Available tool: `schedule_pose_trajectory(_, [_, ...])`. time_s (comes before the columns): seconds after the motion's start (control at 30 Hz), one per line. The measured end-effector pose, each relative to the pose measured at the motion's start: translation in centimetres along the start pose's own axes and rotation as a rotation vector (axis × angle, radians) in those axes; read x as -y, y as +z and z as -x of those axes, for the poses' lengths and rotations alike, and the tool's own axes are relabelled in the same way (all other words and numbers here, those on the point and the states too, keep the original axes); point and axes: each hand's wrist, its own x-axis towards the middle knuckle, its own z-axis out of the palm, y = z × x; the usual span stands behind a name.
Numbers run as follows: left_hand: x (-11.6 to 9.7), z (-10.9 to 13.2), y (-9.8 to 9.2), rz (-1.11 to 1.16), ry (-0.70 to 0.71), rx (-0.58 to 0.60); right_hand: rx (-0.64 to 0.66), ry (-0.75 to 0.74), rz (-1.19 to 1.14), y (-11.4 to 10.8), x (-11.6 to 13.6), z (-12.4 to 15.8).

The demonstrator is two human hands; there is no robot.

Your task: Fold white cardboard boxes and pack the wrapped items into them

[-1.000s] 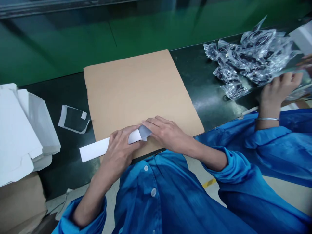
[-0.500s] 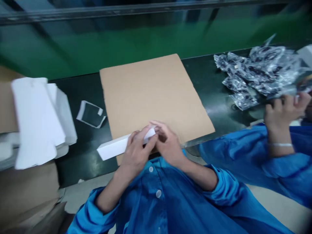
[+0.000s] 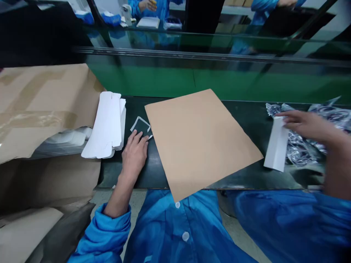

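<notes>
My left hand [image 3: 135, 151] lies over the dark table with its fingers stretched out and holds nothing. Its fingertips reach the lower edge of a thin white square outline [image 3: 139, 118]; I cannot tell what that is. Just left of the hand is a stack of flat white box blanks [image 3: 103, 126]. To its right lies a brown cardboard sheet [image 3: 203, 142], its near corner hanging over the table edge. My right hand is out of view. At the right, a co-worker's hand [image 3: 307, 124], blurred, touches the top of a long white box [image 3: 276, 146].
A large brown carton [image 3: 46, 95] with white pieces inside stands at the left. Clear plastic bags with dark contents [image 3: 300, 149] lie at the right. A green panel [image 3: 170, 76] runs along the back, with people in blue beyond it.
The white box has left my hands and is now at the right under the co-worker's hand. My left hand has moved to the white outline; my right hand has gone from view.
</notes>
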Motion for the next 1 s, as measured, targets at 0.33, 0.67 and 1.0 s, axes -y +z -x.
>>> schedule_pose_trajectory(0.33, [-2.1,3.5,-1.2,0.003,-0.114,-0.288,0.355,-0.450,-0.115,9.6,26.5,11.1])
schedule_pose_trajectory(0.67, [-4.5,7.7,-0.7,0.090,-0.225,-0.336,0.133,-0.449,0.000,13.2,30.1,14.9])
schedule_pose_trajectory(1.0, [-5.0,7.0,-1.0,0.296,-0.427,-0.268,-0.234,-0.362,-0.068,5.9,30.2,7.5])
